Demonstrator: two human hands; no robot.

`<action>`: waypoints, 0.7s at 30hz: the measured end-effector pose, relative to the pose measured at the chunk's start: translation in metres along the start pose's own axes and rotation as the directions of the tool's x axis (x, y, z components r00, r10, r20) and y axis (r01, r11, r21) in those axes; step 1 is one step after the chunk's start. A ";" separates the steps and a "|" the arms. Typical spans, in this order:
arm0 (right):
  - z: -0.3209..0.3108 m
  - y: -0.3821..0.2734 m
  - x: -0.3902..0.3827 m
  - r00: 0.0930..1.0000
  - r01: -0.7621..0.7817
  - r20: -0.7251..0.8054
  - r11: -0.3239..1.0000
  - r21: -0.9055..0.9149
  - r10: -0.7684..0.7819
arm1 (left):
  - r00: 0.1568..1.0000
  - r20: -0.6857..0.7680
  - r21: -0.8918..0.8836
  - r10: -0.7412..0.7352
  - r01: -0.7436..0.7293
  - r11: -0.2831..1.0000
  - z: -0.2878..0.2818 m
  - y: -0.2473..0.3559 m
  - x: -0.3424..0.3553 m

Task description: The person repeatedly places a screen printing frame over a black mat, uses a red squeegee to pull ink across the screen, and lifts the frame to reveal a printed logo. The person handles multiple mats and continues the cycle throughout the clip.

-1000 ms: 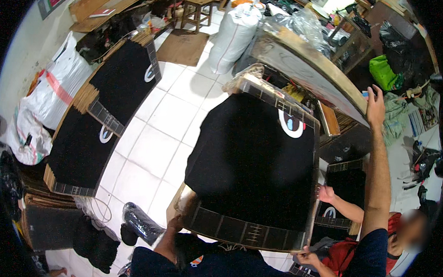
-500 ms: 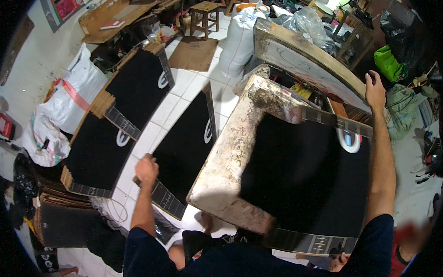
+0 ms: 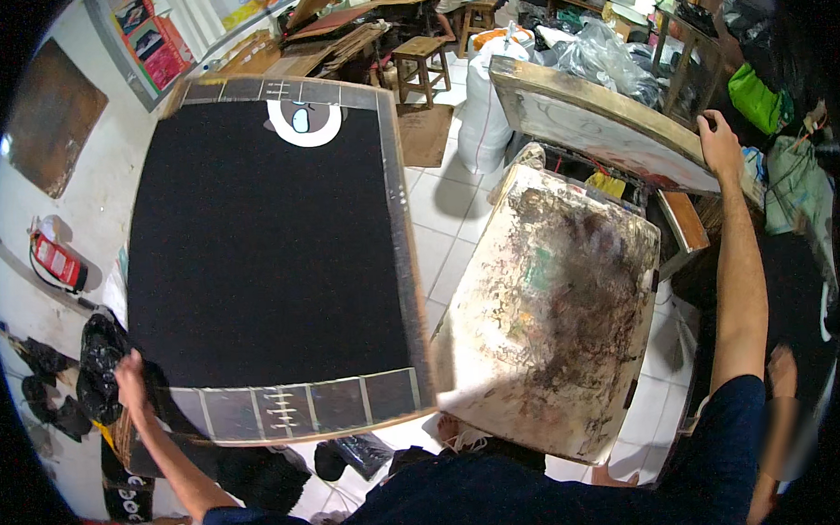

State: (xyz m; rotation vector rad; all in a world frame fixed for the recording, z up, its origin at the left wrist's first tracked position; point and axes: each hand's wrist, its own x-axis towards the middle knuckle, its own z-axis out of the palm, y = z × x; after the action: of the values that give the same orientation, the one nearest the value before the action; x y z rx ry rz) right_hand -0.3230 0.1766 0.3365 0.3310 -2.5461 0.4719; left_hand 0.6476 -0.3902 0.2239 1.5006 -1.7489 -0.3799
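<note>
My left hand point(image 3: 134, 385) grips the lower left edge of a large board point(image 3: 267, 249) spread with black fabric. Grey strips with pale lines border it, and a white ring-shaped print point(image 3: 334, 127) sits near its far edge. My right hand point(image 3: 719, 141) is closed over the right corner of a wood-framed printing screen point(image 3: 610, 126), which stands tilted up. Between my arms lies a white work board point(image 3: 551, 304) with dark, blotchy paint stains, its top uncovered. The held board hangs left of it, its right edge close to the stained board's lower left corner.
At the right, another person's blurred arm point(image 3: 781, 407) is beside a dark panel point(image 3: 782, 296). Farther off stand a white sack point(image 3: 489, 112), a wooden stool point(image 3: 421, 68) and clear plastic bags point(image 3: 607, 52). A red fire extinguisher point(image 3: 57, 261) is by the left wall.
My left hand has moved left, and the black board it holds is lifted up and left. The other black board has left the stained work board. My right hand still holds the screen.
</note>
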 end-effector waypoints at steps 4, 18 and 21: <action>0.004 0.006 -0.005 1.000 0.001 -0.009 1.000 -0.015 -0.001 | 0.997 0.075 -0.242 -0.002 0.020 0.970 0.122 -0.061 -0.102; -0.022 -0.024 -0.058 0.993 -0.080 -0.078 0.994 0.071 0.085 | 0.463 0.869 -0.194 0.173 -0.001 0.981 0.391 0.093 -0.322; -0.024 -0.029 -0.062 0.994 -0.067 -0.081 0.995 0.070 0.072 | 0.380 0.908 -0.106 0.174 -0.193 0.975 0.403 0.116 -0.332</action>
State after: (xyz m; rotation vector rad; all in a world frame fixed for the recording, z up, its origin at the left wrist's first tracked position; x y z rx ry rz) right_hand -0.2514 0.1689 0.3306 0.2422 -2.4709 0.5862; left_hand 0.2758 -0.1551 -0.0800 1.0847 -2.7473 -1.2802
